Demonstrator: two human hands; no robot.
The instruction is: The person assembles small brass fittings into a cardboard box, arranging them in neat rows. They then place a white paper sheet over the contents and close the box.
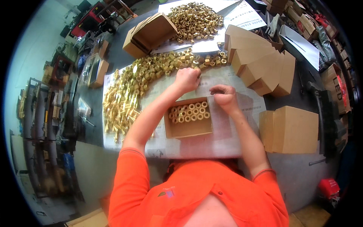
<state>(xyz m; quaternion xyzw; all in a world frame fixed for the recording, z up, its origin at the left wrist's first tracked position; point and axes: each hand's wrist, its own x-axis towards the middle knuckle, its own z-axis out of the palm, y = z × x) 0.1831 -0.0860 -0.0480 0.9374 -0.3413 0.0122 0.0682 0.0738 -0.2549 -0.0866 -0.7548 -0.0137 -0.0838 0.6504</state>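
Note:
A small open cardboard box point(189, 129) lies on white paper in front of me, with two rows of brass hex nuts point(190, 112) packed along its far side. My left hand point(187, 78) reaches past the box, fingers curled down at the edge of a long band of loose brass nuts point(151, 68); what it grips is hidden. My right hand point(224, 96) hovers just right of the box's far corner, fingers bent together, and I cannot tell if a nut is in them.
A second heap of brass nuts point(194, 20) lies at the far end. Folded cardboard boxes point(261, 64) stand in a row at right, closed ones point(293, 128) nearer. An open carton point(149, 34) sits far left. Shelves line the left.

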